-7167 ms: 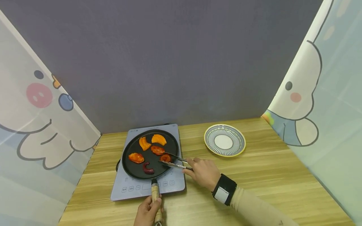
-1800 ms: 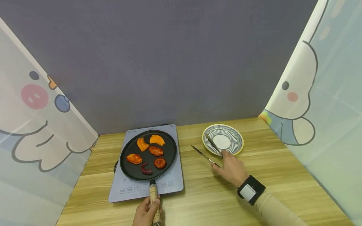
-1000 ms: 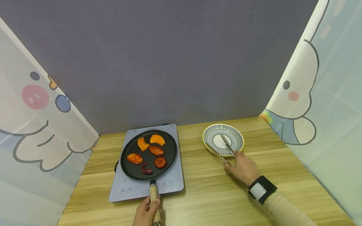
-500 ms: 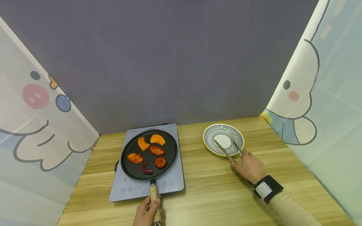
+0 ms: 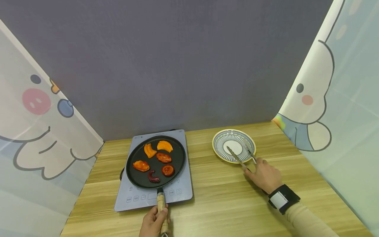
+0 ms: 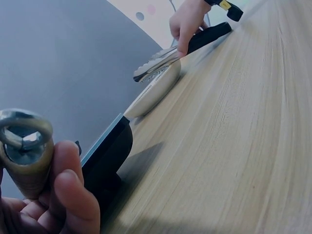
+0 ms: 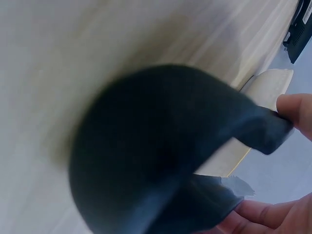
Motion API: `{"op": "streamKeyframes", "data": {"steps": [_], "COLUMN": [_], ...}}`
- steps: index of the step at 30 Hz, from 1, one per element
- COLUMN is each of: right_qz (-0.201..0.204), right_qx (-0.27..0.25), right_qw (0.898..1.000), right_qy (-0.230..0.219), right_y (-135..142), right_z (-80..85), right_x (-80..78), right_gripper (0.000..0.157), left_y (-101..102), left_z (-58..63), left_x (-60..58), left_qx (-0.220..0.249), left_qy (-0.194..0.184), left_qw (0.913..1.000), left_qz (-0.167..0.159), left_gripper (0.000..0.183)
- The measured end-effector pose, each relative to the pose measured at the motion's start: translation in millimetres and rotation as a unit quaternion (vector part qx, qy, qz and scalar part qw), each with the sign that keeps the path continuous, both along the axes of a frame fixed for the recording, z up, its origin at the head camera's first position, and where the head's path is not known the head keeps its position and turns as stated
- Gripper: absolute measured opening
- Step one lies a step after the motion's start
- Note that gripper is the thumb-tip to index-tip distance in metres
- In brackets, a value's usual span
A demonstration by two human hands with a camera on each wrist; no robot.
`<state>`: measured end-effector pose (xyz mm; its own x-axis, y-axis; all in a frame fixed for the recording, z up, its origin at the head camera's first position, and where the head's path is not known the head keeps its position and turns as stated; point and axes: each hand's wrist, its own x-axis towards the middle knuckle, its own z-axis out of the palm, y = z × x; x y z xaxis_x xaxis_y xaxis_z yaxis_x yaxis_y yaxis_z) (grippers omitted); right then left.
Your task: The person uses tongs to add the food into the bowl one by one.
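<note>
My left hand grips the wooden handle of a black frying pan. Its metal end ring fills the left edge of the left wrist view. In the pan lie a dark red tentacle, a round glazed slice, two chicken wings and two ridged orange pieces. My right hand holds metal tongs, thumb and fingers on opposite arms. Spread apart with nothing between them, the tips are over a striped plate. Black tong grips loom large in the right wrist view.
The pan rests on a grey induction cooktop at the left of the wooden table. A grey panel stands behind the table. Cartoon-printed sheets line both sides. Nothing lies on the plate.
The right hand has carried the tongs from the round slice in the pan rightward to the plate. Lately they shift only slightly. The left hand keeps its grip, and the food stays in the pan.
</note>
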<state>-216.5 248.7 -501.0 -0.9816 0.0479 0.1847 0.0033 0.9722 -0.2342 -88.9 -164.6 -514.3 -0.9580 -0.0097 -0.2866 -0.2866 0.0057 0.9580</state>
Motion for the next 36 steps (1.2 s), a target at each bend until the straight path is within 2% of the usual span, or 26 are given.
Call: {"op": "streamKeyframes", "data": {"steps": [7, 16, 36], "right_qz": [-0.008, 0.003, -0.004], "right_qx": [0.007, 0.002, 0.004], "right_qw": [1.000, 1.000, 1.000], "right_qy": [0.002, 0.006, -0.011], "right_y": [1.4, 4.9, 4.6], "right_z": [-1.1, -2.2, -3.8], "right_x": [4.9, 10.7, 12.5], "right_gripper": [0.074, 0.065, 0.065], "left_y": [-0.7, 0.7, 1.1], "left_z": [-0.2, 1.7, 4.6], "left_x": [-0.2, -0.3, 0.1], "left_qx": [-0.011, -0.006, -0.019], "left_qy": [-0.001, 0.000, 0.006], "left_qw": [0.9999, 1.0000, 0.9998], "left_qz": [0.006, 0.002, -0.001], "left_gripper": [0.048, 0.047, 0.046]}}
